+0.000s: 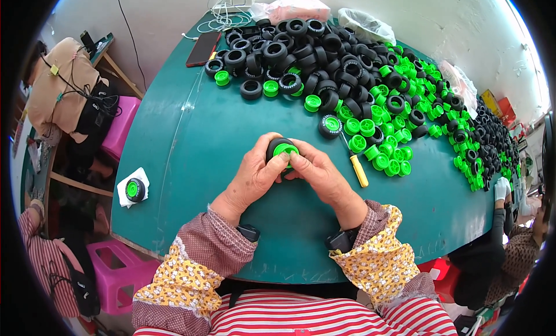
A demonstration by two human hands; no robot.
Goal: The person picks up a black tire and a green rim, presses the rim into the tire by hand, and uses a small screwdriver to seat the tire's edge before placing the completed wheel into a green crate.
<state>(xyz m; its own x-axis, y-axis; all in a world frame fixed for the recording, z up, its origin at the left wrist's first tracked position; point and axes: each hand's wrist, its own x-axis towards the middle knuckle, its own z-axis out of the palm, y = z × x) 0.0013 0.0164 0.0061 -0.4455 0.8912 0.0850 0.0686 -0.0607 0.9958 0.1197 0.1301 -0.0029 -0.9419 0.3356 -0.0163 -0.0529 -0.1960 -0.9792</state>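
Note:
Both my hands meet over the near middle of the green table, around one small toy wheel. My left hand [252, 172] grips the black rubber tyre [279, 145] from the left, its thumb on the bright green wheel rim [284, 149]. From the other side my right hand [320, 169] closes on the same piece, thumb pressed against the rim. The rim sits at least partly inside the tyre; its underside is hidden by my fingers. To the right lies a screwdriver with a yellow handle [359, 171], beside a tyre fitted with a green rim [330, 125].
A heap of black tyres [324, 52] and loose green rims [399, 127] spreads along the far and right sides. A fitted wheel [135, 189] rests on white tissue at left. A phone [204, 49] lies far left. Other people sit left and right; pink stools [119, 272] stand left.

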